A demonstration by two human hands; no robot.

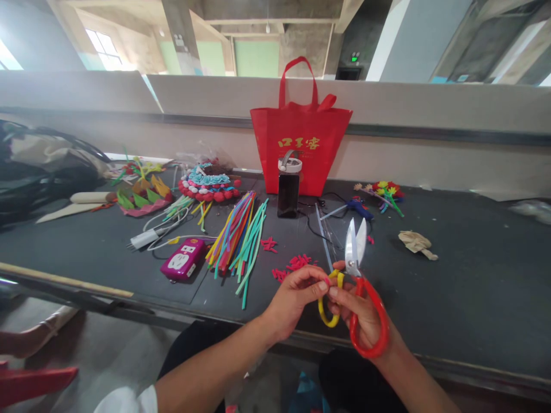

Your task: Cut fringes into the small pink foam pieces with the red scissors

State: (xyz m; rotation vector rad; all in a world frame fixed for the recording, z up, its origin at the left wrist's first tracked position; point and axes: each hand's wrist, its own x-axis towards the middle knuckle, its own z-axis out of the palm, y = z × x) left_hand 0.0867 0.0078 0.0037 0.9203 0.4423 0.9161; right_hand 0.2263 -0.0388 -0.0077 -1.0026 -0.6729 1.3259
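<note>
My right hand (364, 315) grips scissors (356, 246) with one red and one yellow handle loop, blades pointing up and slightly apart. My left hand (299, 292) pinches something small and pink between its fingertips, right beside the yellow loop. Both hands hover over the near edge of the dark table (473, 275). Small red cut pieces (295, 264) lie just beyond my left hand. A fan of coloured pipe cleaners (239, 235) lies further left.
A red tote bag (301, 143) stands at the back behind a dark bottle (288, 186). A pink power strip (183, 259), a white plug (144, 238), craft flowers (209, 183), a glue gun (359, 207) and crumpled paper (415, 242) lie around.
</note>
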